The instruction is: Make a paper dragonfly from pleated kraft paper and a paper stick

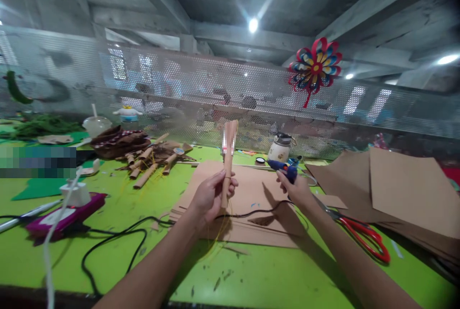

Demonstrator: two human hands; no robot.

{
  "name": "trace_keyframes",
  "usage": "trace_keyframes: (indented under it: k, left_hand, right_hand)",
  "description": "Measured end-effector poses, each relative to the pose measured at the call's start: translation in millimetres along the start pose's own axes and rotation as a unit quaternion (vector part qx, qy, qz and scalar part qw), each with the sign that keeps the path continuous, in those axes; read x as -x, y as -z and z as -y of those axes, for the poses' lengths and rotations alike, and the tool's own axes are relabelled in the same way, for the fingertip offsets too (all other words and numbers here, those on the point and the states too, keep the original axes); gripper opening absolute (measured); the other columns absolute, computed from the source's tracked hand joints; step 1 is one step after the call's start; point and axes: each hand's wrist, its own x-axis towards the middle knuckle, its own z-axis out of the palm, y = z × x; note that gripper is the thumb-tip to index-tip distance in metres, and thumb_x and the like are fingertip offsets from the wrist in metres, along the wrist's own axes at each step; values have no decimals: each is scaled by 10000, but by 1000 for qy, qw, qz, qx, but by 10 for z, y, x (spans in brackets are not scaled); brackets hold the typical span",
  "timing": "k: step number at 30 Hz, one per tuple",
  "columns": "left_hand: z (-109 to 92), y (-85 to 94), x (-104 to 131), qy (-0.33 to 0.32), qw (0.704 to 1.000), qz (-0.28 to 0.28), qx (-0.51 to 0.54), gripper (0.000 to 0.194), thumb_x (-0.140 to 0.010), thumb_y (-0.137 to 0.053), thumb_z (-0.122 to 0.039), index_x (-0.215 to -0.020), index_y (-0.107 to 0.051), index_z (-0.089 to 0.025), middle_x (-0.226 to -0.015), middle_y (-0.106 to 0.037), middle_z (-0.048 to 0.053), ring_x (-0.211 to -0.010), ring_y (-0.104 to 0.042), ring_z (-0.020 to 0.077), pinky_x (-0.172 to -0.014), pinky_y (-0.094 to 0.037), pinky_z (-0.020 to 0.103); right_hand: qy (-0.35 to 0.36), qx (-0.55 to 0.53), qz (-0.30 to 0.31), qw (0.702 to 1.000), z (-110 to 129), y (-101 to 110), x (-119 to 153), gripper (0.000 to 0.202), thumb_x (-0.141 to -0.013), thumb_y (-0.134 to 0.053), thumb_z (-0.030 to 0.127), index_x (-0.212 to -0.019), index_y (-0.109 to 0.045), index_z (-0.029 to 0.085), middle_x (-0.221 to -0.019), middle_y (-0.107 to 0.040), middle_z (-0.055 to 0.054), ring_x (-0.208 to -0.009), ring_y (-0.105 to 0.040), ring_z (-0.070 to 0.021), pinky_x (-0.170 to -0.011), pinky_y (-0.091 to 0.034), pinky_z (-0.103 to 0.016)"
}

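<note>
Fingers [233, 182] curl firmly: the left hand [210, 197] holds a roll [226, 189], the right hand [293, 187] a glue gun [289, 171]. Below the roll, flat sheets [257, 182] seem yet unused. At left I see piled rolls [145, 176], perhaps finished; the held one looks shaped, its thread [220, 237] hanging loose.

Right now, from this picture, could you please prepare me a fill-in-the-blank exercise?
The left hand holds a slim brown tube, the right hand a plastic glue gun coloured ____.
Of both hands, the red-handled metal scissors lie nearer the ____ one.
Around the stacked brown sheets, the flat tabletop is bright ____.
Missing words: blue; right; green.
</note>
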Motion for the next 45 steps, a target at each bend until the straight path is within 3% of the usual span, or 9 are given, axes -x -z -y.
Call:
trace_keyframes:
  k: [4, 11, 17, 22, 25, 30, 35, 41, 45]
  left_hand:
    - [-17, 44, -39, -57, 998, -19, -26, 146, -824, -513, -194, -860, -578, -68, -672, -609, 82, -535, -513, 94, -501, -412, 187]
    - [114, 60, -76, -61, 996, -17, -66, 150, -794, -544, -213, -831, -570, -71, -654, -625, 87, -524, -523, 101, -504, -403, 201]
    - [165, 77, -100, -40, 996, 8, -85, 150, -801, -526, -205, -840, -574, -68, -676, -624, 82, -544, -529, 100, -533, -422, 206]
    - [175, 68, -121, -33, 992, 9, -118, 178, -818, -504, -213, -848, -593, -61, -691, -630, 81, -561, -539, 104, -550, -433, 209]
    - [180, 44, -106, -29, 991, 15, -130, 173, -806, -534, -234, -817, -595, -73, -697, -632, 76, -568, -538, 104, -550, -433, 209]
    - [177, -9, -59, -21, 989, 14, -146, 145, -815, -531, -221, -827, -583, -86, -683, -627, 64, -555, -531, 97, -545, -429, 205]
    - [183, -2, -64, -13, 987, 17, -159, 152, -833, -509, -219, -841, -579, -85, -687, -619, 61, -545, -528, 94, -531, -426, 202]
    - [212, 27, -81, -7, 986, 28, -164, 148, -824, -526, -229, -845, -578, -92, -697, -623, 60, -545, -529, 94, -528, -431, 206]
    - [233, 55, -97, -14, 986, 34, -161, 158, -812, -552, -247, -847, -582, -95, -703, -625, 60, -557, -539, 98, -538, -433, 207]
  right_hand:
    - [123, 298, 45, 946, -47, -208, -346, 304, -804, -549, 389, -915, -631, 118, -809, -621, -101, -710, -552, -196, -628, -403, -277]
    - [203, 341, 151, 906, -60, -603, -626, 223, -724, -661, 255, -884, -652, 100, -939, -581, -111, -863, -518, -198, -737, -385, -249]
    - [211, 347, 175, 897, -134, -563, -662, 343, -700, -702, 287, -968, -636, 85, -953, -569, -117, -904, -504, -217, -784, -390, -292]
    - [227, 330, 142, 905, -1, -327, -370, 312, -768, -634, 205, -1068, -594, 128, -1084, -536, -132, -1047, -439, -252, -863, -374, -367]
    - [281, 287, 102, 910, 120, -173, 11, 154, -826, -550, 172, -955, -623, 131, -974, -561, -114, -974, -468, -231, -821, -390, -344]
    - [253, 333, 259, 870, 176, 27, 504, 167, -842, -507, 187, -755, -640, 136, -818, -560, -80, -755, -520, -167, -641, -368, -257]
    - [229, 389, 328, 830, 192, 87, 548, 207, -852, -484, 255, -853, -651, 134, -862, -570, -95, -712, -528, -161, -581, -312, -258]
    - [256, 408, 342, 807, 220, -61, 520, 158, -788, -505, 186, -888, -617, 137, -844, -600, -101, -716, -542, -179, -567, -303, -261]
    - [232, 379, 345, 827, 253, -28, 510, 107, -776, -544, 203, -835, -608, 140, -823, -620, -98, -698, -543, -176, -561, -312, -256]
